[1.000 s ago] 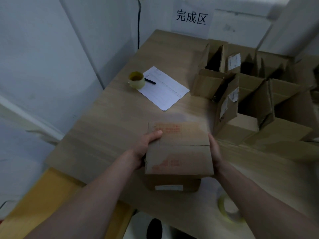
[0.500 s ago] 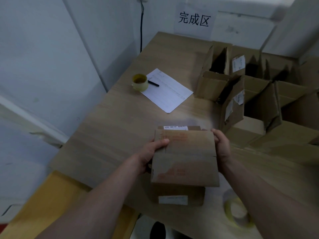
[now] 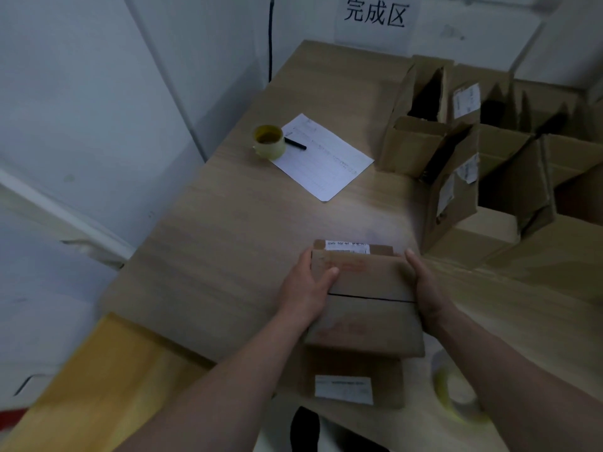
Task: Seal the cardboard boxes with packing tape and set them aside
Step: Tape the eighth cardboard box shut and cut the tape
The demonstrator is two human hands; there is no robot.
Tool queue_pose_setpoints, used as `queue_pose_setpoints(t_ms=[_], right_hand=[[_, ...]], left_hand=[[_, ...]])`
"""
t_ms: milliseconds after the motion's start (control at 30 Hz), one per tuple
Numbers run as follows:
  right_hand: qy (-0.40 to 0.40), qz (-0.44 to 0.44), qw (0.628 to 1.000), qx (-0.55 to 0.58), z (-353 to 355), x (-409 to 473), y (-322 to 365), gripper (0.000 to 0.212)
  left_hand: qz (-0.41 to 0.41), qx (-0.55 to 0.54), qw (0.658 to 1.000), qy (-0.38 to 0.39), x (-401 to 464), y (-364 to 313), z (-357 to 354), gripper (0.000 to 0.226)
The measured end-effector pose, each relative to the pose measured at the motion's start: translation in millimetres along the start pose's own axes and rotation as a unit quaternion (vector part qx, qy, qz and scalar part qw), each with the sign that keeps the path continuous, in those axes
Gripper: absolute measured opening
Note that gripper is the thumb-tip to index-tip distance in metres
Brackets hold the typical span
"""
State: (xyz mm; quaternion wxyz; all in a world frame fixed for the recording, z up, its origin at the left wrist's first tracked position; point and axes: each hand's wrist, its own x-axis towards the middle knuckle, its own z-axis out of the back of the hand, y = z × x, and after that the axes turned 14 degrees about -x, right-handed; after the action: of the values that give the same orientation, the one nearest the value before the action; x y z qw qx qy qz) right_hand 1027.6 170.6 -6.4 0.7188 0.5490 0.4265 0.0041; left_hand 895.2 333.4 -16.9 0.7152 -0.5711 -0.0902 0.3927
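Observation:
A small cardboard box (image 3: 365,308) sits near the table's front edge, its two top flaps folded down and meeting at a dark seam. My left hand (image 3: 306,285) grips its left side, thumb lying over the top flap. My right hand (image 3: 424,288) holds the right side, fingers along the far corner. A white label shows on the box's front face and another on its far edge. A roll of clear packing tape (image 3: 456,396) lies on the table at the front right, partly behind my right forearm.
A second tape roll (image 3: 269,141), a pen (image 3: 295,143) and a sheet of paper (image 3: 323,156) lie at the back left of the wooden table (image 3: 228,223). Several open cardboard boxes (image 3: 473,177) crowd the right side. A sign (image 3: 375,14) hangs on the back wall.
The box has been tipped and pushed away from me, so its far labelled edge now shows. Both hands moved forward along its sides.

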Motion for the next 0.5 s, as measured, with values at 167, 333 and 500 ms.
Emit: queue_pose_setpoints(t_ms=[167, 333, 500], right_hand=[[0.0, 0.05, 0.988, -0.146, 4.1, 0.7, 0.2, 0.058], [-0.192, 0.131, 0.887, -0.398, -6.6, -9.8, -13.5, 0.064], [-0.199, 0.116, 0.875, -0.426, -5.4, -5.6, -10.5, 0.055]], left_hand=[[-0.052, 0.045, 0.998, -0.018, 2.3, 9.1, -2.8, 0.048], [-0.167, 0.231, 0.958, -0.044, 1.3, 2.8, -4.8, 0.056], [-0.266, 0.416, 0.86, 0.128, -32.1, -16.1, -27.8, 0.064]])
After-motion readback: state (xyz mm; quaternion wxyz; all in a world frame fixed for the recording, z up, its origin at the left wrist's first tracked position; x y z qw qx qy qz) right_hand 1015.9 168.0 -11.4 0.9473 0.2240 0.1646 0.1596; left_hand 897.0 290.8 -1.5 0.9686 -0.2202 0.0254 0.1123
